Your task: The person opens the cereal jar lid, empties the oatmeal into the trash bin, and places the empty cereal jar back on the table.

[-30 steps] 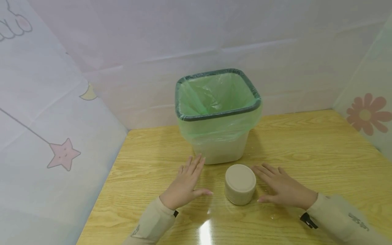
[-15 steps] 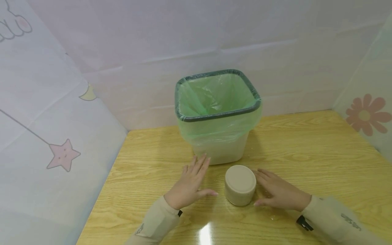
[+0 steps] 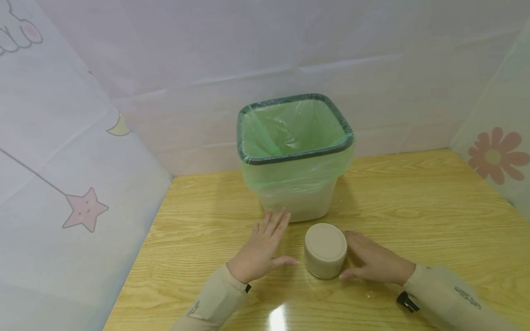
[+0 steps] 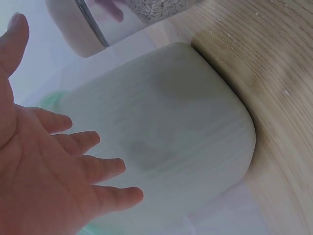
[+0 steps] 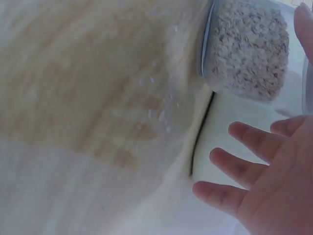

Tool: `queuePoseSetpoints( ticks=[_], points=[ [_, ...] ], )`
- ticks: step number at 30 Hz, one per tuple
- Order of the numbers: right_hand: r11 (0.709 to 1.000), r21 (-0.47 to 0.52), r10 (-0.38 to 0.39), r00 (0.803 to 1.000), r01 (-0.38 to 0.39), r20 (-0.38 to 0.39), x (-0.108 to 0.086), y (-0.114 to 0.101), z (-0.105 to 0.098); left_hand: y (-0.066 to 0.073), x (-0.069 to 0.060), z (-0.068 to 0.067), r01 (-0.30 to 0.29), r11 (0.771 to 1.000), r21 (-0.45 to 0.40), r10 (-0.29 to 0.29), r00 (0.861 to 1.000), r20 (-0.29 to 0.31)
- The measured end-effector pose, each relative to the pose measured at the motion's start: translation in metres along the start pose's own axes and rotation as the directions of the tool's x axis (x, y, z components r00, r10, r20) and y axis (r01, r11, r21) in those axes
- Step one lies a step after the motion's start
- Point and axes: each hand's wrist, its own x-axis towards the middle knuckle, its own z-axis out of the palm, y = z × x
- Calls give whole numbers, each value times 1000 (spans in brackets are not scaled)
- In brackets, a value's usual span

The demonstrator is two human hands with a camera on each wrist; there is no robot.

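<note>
From where I stand, the jar (image 3: 325,250) sits upright on the table (image 3: 198,220), between the person's two hands and just in front of the bin (image 3: 299,207). It has a beige lid (image 3: 326,240) on, and pale flakes (image 5: 249,49) show through its clear side. The left hand (image 3: 262,250) is flat and relaxed, fingers spread and pointing toward the bin, thumb out toward the jar with a gap between; it holds nothing. The right hand (image 3: 374,262) reaches in from the other side, fingers extended and thumb apart, right beside the jar; I can't tell whether a fingertip touches it, but nothing is gripped. A green liner (image 3: 298,177) hangs over the bin's dark rim (image 3: 296,156). Behind stands a pale wall covering (image 3: 265,46).
</note>
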Motion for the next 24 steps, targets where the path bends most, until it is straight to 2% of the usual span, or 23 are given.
queuePoseSetpoints(
  ticks=[4,8,16,24],
  points=[
    [992,123,25,999,-27,20,1,0,3,4,2,1,0,1000,8,-1,1000,10],
    [973,218,60,996,-72,63,2,0,5,8,7,0,-28,1000,12,27,1000,14],
    [946,309,82,995,-96,58,5,3,14,13,14,-1,-52,999,13,52,998,22],
    [898,427,99,994,-107,39,9,0,18,15,15,1,-58,998,12,58,998,25]
  ],
)
